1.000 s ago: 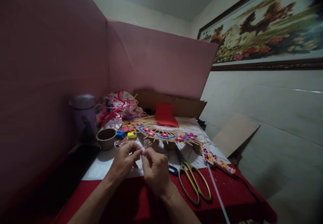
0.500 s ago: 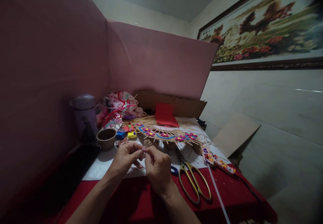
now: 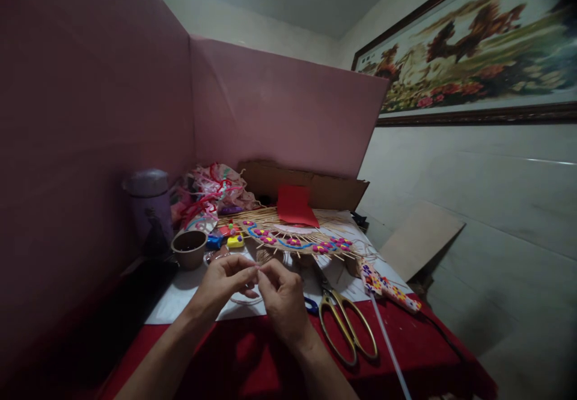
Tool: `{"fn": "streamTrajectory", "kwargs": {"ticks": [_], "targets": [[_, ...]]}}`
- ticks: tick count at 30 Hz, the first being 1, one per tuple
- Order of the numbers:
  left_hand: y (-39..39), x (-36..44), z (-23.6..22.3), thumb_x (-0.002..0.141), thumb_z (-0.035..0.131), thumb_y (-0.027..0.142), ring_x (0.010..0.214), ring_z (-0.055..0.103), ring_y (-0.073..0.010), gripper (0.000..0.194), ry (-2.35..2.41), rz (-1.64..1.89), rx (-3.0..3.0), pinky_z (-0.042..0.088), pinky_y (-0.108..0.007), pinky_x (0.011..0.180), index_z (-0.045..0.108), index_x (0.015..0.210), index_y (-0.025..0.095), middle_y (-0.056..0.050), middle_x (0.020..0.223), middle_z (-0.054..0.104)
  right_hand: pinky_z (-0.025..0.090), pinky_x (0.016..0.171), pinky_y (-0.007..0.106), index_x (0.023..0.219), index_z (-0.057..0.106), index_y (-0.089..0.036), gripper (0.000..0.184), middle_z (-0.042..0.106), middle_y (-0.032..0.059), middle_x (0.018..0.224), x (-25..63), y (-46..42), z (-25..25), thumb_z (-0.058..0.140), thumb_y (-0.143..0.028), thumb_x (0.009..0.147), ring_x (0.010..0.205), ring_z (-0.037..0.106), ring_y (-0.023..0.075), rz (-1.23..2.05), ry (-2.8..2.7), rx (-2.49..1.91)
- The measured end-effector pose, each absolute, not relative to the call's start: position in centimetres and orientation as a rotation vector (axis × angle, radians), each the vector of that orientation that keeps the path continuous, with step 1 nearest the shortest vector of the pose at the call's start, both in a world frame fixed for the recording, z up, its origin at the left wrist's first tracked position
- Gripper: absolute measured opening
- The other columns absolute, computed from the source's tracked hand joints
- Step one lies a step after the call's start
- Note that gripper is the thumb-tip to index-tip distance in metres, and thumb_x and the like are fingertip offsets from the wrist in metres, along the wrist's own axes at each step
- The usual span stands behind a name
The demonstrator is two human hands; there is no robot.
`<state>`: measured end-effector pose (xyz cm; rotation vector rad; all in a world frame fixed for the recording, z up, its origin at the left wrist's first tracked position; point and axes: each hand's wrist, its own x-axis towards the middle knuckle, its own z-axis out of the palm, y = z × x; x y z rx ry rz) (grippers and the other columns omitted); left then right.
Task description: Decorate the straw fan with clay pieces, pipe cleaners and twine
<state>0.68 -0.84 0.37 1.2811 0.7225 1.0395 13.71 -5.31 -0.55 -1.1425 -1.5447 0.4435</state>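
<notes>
My left hand [image 3: 228, 280] and my right hand [image 3: 282, 295] meet fingertip to fingertip above the front of the white sheet. Both are closed in a pinch on a tiny pinkish bit, mostly hidden by the fingers; its material is unclear. Beneath them part of a pale ring-shaped item [image 3: 246, 299] shows on the sheet. Just beyond lies a curved cardboard band [image 3: 282, 243] with pink-and-yellow flowers, a blue wavy line and thin sticks jutting out. Gold-handled scissors [image 3: 347, 328] rest to the right of my right hand.
A brown cup [image 3: 189, 251], a purple tumbler [image 3: 151, 213] and blue [image 3: 215, 242] and yellow [image 3: 235, 241] packets stand left. A flower-patterned glue gun [image 3: 390, 289] with a clear glue stick [image 3: 390, 346] lies right. Red paper [image 3: 297, 206] and tangled ribbons [image 3: 220, 186] are behind.
My fingertips have shifted slightly against each other, and the pinkish bit between them shows less than before. The other things have stayed in place.
</notes>
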Motion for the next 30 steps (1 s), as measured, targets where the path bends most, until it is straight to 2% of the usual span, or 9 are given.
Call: {"fn": "streamTrajectory", "kwargs": {"ticks": [3, 14, 19, 22, 25, 30], "targets": [[-0.8, 0.5, 0.4, 0.063, 0.074, 0.033, 0.053, 0.058, -0.0113, 0.023, 0.73, 1.03, 1.249, 0.049, -0.023, 0.053, 0.064, 0.064, 0.011, -0.002, 0.059, 0.064, 0.032, 0.049, 0.019, 0.071, 0.058, -0.018, 0.019, 0.056, -0.0025, 0.057, 13.7, -5.5, -0.5, 0.048, -0.025, 0.085, 0.049, 0.046, 0.0087, 0.411, -1.573, -1.142], [-0.7, 0.9, 0.1, 0.056, 0.076, 0.035, 0.051, 0.059, -0.014, 0.03, 0.757, 1.047, 1.271, 0.05, -0.028, 0.052, 0.064, 0.07, 0.012, -0.002, 0.06, 0.064, 0.035, 0.047, 0.017, 0.069, 0.055, -0.018, 0.019, 0.056, -0.0022, 0.057, 13.7, -5.4, -0.7, 0.046, -0.023, 0.084, 0.049, 0.048, 0.0089, 0.457, -1.541, -1.111], [-1.2, 1.9, -0.8, 0.065, 0.063, 0.024, 0.052, 0.054, -0.0136, 0.01, 0.985, 1.24, 1.59, 0.043, -0.024, 0.05, 0.06, 0.062, 0.015, 0.0, 0.056, 0.059, 0.03, 0.047, 0.02, 0.067, 0.053, -0.017, 0.017, 0.052, -0.0029, 0.053, 13.5, -5.1, -1.2, 0.045, -0.019, 0.082, 0.048, 0.045, 0.0091, 0.304, -1.616, -1.222], [-1.6, 2.3, -1.1, 0.068, 0.057, 0.019, 0.056, 0.054, -0.0142, 0.007, 1.108, 1.341, 1.75, 0.042, -0.024, 0.053, 0.061, 0.062, 0.016, 0.0, 0.058, 0.06, 0.029, 0.048, 0.02, 0.066, 0.053, -0.017, 0.017, 0.051, -0.003, 0.052, 13.4, -4.9, -1.4, 0.044, -0.018, 0.081, 0.047, 0.045, 0.0095, 0.295, -1.613, -1.244], [-1.5, 2.3, -1.0, 0.069, 0.06, 0.027, 0.058, 0.057, -0.0156, 0.012, 0.981, 1.299, 1.562, 0.047, -0.027, 0.055, 0.061, 0.067, 0.016, 0.0, 0.061, 0.061, 0.033, 0.05, 0.019, 0.067, 0.056, -0.017, 0.019, 0.056, -0.0014, 0.055, 13.4, -4.7, -1.3, 0.045, -0.021, 0.082, 0.051, 0.049, 0.0103, 0.367, -1.53, -1.22], [-1.0, 1.9, -0.2, 0.059, 0.07, 0.04, 0.055, 0.058, -0.0151, 0.028, 0.816, 1.176, 1.338, 0.052, -0.031, 0.054, 0.062, 0.065, 0.013, -0.001, 0.058, 0.061, 0.035, 0.05, 0.019, 0.066, 0.058, -0.017, 0.021, 0.058, -0.0012, 0.055, 13.5, -4.6, -1.3, 0.047, -0.024, 0.083, 0.051, 0.05, 0.0103, 0.331, -1.507, -1.2]]}}
